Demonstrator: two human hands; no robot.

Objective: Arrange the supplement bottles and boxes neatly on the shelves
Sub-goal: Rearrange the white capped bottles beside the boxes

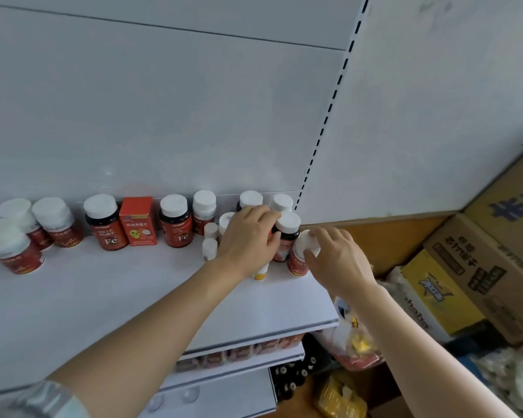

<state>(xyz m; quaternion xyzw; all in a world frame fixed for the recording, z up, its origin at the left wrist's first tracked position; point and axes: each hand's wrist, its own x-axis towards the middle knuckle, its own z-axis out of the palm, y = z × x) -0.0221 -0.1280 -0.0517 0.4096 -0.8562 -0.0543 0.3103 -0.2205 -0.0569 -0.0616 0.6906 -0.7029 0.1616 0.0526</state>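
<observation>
Both forearms reach over the shelf edge — the left hand curls round a dark bottle, the right hand pinches a white-capped bottle at the right end, likely closing up the cluster.

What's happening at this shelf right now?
A person is tidying supplement bottles at the right end of a white shelf. The left hand reaches into a cluster of bottles and grips a dark bottle with a white cap. The right hand holds the cap of a red-labelled bottle near the shelf's front right corner. More bottles and a red box stand in a loose row along the back. Cardboard boxes sit to the right.
</observation>
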